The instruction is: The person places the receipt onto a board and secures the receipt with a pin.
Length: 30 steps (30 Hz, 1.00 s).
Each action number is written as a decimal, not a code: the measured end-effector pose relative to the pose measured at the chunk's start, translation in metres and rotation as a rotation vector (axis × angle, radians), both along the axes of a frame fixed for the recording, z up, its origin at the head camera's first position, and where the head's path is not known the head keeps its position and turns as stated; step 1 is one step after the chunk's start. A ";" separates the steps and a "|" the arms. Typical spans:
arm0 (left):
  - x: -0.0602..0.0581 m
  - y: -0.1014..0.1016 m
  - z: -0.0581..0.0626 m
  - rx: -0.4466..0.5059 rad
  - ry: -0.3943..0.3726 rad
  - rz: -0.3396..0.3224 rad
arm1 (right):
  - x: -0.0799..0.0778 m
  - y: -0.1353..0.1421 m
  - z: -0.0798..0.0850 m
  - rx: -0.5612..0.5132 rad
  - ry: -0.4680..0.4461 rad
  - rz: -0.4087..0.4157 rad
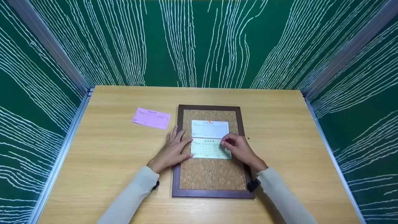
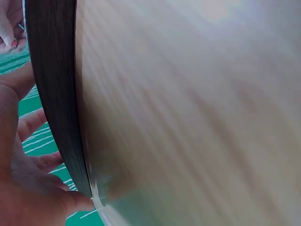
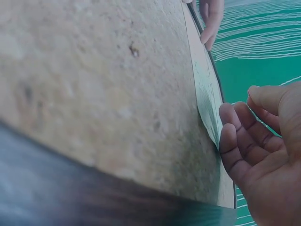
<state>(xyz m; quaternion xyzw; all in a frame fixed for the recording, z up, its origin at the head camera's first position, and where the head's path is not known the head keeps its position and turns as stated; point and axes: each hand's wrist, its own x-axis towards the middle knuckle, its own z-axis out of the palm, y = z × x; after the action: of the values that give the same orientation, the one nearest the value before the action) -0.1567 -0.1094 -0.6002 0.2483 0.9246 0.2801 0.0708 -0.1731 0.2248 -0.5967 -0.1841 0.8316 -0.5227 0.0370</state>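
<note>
A cork board (image 1: 214,174) in a dark frame lies on the table. On it a white slip (image 1: 210,129) is fixed with an orange-red pushpin (image 1: 210,121) at its top edge. Just below lies a pale green slip (image 1: 206,151). My left hand (image 1: 174,148) spreads over the frame's left side, thumb and a fingertip at the green slip's left edge. My right hand (image 1: 241,149) pinches over the slip's right part; in the left wrist view a small red pushpin-like thing (image 2: 13,43) shows at its fingertips. The right wrist view shows the green slip (image 3: 207,103) lifting slightly off the cork.
A pink slip (image 1: 151,118) lies on the table (image 1: 108,161) left of the board. One tiny dark speck (image 1: 248,138) sits right of the frame. Green walls with white lines (image 1: 202,43) enclose the table at the back and sides.
</note>
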 end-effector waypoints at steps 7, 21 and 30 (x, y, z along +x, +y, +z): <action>-0.004 0.000 0.000 -0.016 0.075 0.000 | 0.001 -0.002 -0.001 0.021 -0.010 0.000; -0.011 -0.005 -0.008 0.075 0.086 0.007 | -0.001 -0.005 -0.002 0.040 -0.016 -0.013; -0.008 -0.004 -0.011 0.119 0.070 0.010 | -0.008 -0.007 0.002 0.055 -0.050 0.000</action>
<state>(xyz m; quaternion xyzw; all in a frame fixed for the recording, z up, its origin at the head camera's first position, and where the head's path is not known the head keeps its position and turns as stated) -0.1650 -0.1139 -0.6114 0.2573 0.9094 0.3260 0.0224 -0.1809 0.2179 -0.5949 -0.1700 0.8446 -0.5038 0.0629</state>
